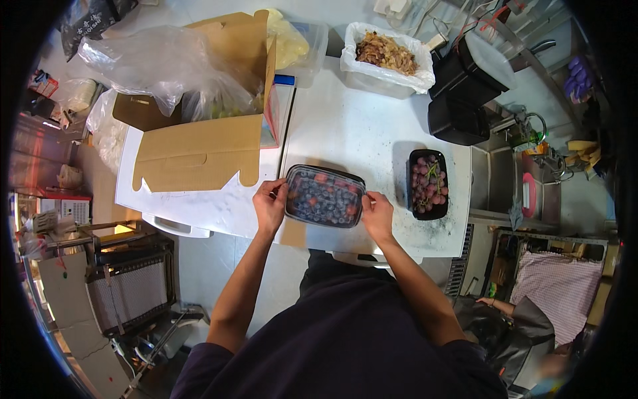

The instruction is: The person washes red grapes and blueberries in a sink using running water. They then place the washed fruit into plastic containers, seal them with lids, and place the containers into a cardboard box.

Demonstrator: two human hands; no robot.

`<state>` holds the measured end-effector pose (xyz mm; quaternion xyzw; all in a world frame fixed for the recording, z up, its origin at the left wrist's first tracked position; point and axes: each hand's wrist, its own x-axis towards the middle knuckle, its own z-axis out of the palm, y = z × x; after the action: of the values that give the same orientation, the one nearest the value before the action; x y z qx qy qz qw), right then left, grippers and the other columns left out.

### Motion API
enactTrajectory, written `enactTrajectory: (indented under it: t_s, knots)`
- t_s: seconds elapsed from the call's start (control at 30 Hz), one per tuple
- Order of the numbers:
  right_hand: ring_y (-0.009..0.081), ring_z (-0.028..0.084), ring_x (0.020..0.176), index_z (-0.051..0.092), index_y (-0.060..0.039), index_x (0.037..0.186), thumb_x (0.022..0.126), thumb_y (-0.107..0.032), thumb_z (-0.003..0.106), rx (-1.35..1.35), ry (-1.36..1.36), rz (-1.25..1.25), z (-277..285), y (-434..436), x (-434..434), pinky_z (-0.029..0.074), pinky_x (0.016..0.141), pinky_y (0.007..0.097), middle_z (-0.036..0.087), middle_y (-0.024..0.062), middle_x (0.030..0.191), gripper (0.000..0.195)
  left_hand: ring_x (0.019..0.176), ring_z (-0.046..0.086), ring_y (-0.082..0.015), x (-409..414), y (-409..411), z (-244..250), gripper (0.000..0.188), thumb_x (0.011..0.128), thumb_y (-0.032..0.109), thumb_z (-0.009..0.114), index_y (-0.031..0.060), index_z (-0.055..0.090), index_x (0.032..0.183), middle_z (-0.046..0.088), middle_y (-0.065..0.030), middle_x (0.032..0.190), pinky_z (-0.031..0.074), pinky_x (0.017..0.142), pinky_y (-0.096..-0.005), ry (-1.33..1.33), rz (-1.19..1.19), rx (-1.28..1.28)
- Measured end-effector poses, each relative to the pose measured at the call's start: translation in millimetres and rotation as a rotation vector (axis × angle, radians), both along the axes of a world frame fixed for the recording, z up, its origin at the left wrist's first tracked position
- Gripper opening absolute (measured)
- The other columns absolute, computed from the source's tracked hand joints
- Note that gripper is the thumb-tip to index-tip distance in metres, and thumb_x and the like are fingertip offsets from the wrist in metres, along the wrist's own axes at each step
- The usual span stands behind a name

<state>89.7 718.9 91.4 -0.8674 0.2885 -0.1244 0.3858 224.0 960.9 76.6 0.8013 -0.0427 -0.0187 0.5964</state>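
Observation:
A black plastic tray of blueberries and some red fruit, seen through a clear plastic lid [325, 197], sits in front of me on the white table. My left hand [270, 203] pinches the lid's left edge between thumb and fingers. At the opposite edge, my right hand [377, 214] grips with thumb and fingertips. The black rim shows past the lid at the upper right, and I cannot tell whether the lid is seated. To the right stands an uncovered black tray of red grapes [429, 182].
An open cardboard box [199, 164] with clear plastic bags stands at the left. Behind are a lined tub of brown flakes [386, 55] and stacked black containers [458, 117]. A sink [498, 174] adjoins the table's right edge. Another person's arm [498, 305] shows at lower right.

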Motion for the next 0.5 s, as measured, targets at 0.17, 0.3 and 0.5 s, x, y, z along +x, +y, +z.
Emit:
enactTrajectory:
  t_s: [0.17,0.3,0.5]
  knots:
    - [0.0156,0.063,0.073,0.064,0.0016,0.113,0.094,-0.008,0.063,0.682,-0.025,-0.148,6,-12,-25,0.054,0.056,0.0319,0.068,0.0080,0.093,0.021,0.068,0.061,-0.0117,-5,-9,10,0.015,0.089,0.009,0.071,-0.0009,0.074,0.100,0.069,-0.0095,0.087,0.050,0.063,-0.0267,0.142,-0.004,-0.175]
    - [0.0155,0.064,0.074,0.062,-0.0015,0.118,0.094,-0.009,0.064,0.889,-0.183,-0.159,18,-39,-26,0.051,0.060,0.0291,0.068,0.0076,0.093,0.025,0.069,0.063,-0.0129,4,-9,21,0.017,0.090,0.010,0.071,0.0005,0.073,0.104,0.069,-0.0092,0.090,0.050,0.063,-0.0257,0.038,-0.065,-0.072]
    - [0.0157,0.062,0.078,0.065,-0.0059,0.111,0.094,-0.010,0.065,0.997,-0.430,-0.368,17,-74,-33,0.049,0.070,0.0322,0.067,0.0051,0.094,0.017,0.097,0.062,-0.0316,4,-20,33,0.021,0.080,0.007,0.073,0.0039,0.073,0.101,0.064,-0.0109,0.102,0.052,0.083,-0.0399,-0.428,-0.388,0.383]
